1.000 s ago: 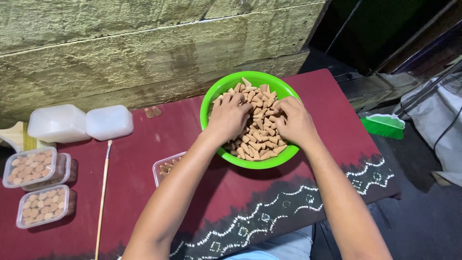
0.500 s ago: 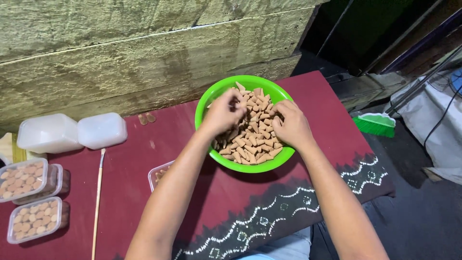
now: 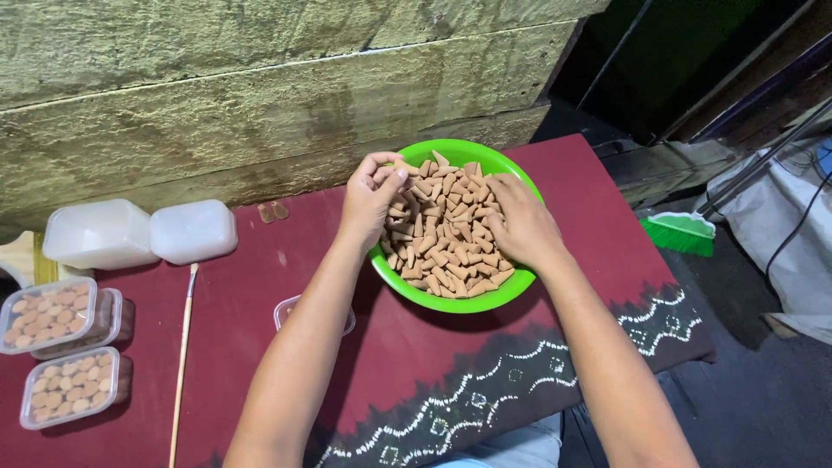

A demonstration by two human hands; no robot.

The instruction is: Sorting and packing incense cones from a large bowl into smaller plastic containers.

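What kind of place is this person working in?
Probably a small home workshop for packing by hand: a green bowl of small brown cones on a maroon cloth, filled clear boxes nearby, a rough wall behind.

Both forearms are bare from the elbow down, with no sleeves showing anywhere along them. The left hand (image 3: 368,198) and the right hand (image 3: 520,227) wear no gloves, rings, watch or wristband that I can make out. At the bottom edge, between the arms, a patch of pale blue-grey clothing shows.
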